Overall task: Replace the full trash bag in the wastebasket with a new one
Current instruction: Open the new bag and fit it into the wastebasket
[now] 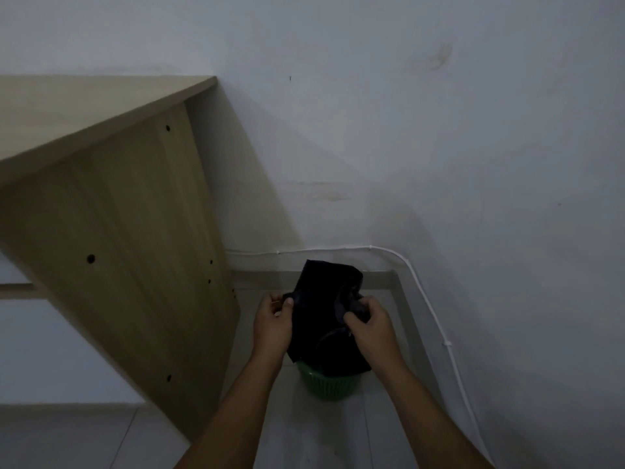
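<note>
Hands: we see the left hand (273,321) and right hand (367,324) pinching the black trash bag (323,313) above the green wastebasket (326,384).

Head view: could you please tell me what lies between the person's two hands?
In the head view, the crumpled black plastic trash bag lies between the left hand and right hand.

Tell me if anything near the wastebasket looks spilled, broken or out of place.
Nothing is spilled or broken. Both hands, left hand and right hand, hold a black trash bag above the green wastebasket. The wall shows faint stains, and the room is dim.
</note>
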